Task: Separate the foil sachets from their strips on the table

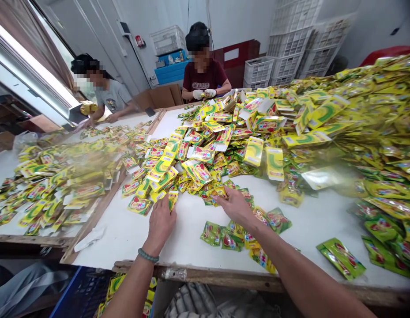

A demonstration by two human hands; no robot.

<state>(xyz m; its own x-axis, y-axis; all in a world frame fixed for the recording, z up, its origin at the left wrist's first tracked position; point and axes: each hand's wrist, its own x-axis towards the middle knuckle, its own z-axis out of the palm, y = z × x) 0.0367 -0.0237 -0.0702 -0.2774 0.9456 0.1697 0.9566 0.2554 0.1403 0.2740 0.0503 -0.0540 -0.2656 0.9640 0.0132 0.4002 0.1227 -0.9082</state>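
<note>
My left hand (160, 222) reaches onto the white table (132, 234), fingers curled at a yellow-green packet (172, 198) at the edge of the pile. My right hand (235, 205) lies palm down with its fingers on small green-yellow sachets (215, 193) at the pile's near edge. A big heap of yellow-green packets (224, 137) covers the table's middle and right. Loose green sachets (221, 236) lie under my right forearm. A beaded bracelet (148, 256) circles my left wrist.
Two other people work at the far side, one in a maroon shirt (204, 77) with white gloves, one in grey (108, 95) at the left table. White crates (291, 39) are stacked at the back. A blue crate (75, 293) sits below the near edge.
</note>
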